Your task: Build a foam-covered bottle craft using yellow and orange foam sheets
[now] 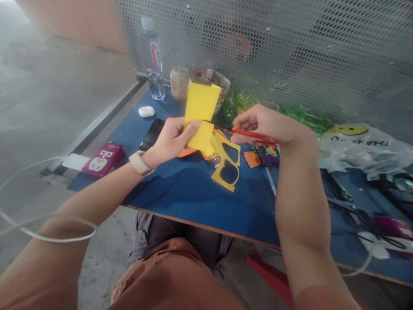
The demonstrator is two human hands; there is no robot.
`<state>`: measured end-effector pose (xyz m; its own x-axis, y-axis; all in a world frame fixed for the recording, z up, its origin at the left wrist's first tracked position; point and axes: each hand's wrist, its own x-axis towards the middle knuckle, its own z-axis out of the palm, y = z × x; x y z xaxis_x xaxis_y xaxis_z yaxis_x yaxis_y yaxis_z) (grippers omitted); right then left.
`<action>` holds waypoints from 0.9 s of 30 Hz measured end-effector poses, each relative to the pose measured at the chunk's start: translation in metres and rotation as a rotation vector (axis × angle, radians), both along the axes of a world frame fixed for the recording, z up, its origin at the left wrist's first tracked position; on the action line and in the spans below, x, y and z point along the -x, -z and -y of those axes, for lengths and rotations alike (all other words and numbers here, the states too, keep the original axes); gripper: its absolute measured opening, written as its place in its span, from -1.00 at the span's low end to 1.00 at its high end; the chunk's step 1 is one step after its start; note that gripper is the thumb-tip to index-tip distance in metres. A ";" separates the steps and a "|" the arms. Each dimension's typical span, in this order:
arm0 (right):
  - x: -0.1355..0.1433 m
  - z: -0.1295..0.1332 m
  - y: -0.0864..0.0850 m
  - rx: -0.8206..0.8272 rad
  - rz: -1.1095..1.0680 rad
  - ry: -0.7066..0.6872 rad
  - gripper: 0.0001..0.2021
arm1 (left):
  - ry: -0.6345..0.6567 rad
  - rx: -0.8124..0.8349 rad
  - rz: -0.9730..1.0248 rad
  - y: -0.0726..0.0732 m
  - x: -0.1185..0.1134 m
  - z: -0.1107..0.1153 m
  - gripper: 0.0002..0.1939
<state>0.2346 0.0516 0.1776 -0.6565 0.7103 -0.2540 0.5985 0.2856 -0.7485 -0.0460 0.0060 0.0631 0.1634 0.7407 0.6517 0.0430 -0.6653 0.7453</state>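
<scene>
Yellow paper (202, 101) is pinched between the thumb and fingers of my left hand (177, 137), above the blue table. A cut runs partway across the sheet, with a wider piece above it and a smaller one below. My right hand (258, 125) is closed round red-handled scissors (251, 134), whose dark blades point left at the cut in the paper. Beneath the hands lies a yellow cut-out shaped like a glasses frame (224, 177). Orange paper (251, 159) rests just right of it, and more orange pieces are partly hidden under the yellow ones.
On the blue table (193, 198) stand a water bottle (154, 60), a jar (179, 82) and a basket (222, 82). A phone (151, 135), white case (146, 112) and purple power socket (103, 159) lie left. Green bottles (303, 119) and a plastic bag (364, 148) are right, before a perforated metal panel.
</scene>
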 end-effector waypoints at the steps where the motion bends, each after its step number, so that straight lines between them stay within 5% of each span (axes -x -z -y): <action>1: 0.000 0.000 0.001 -0.006 -0.009 -0.006 -0.27 | 0.005 -0.003 -0.002 0.000 0.000 0.000 -0.27; 27: 0.003 -0.003 0.003 -0.084 0.018 -0.068 -0.29 | 0.046 0.101 -0.107 0.004 0.003 0.005 -0.24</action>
<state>0.2315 0.0544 0.1749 -0.6999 0.6833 -0.2077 0.5889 0.3876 -0.7092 -0.0487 0.0014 0.0593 0.2635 0.7917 0.5511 0.0970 -0.5901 0.8015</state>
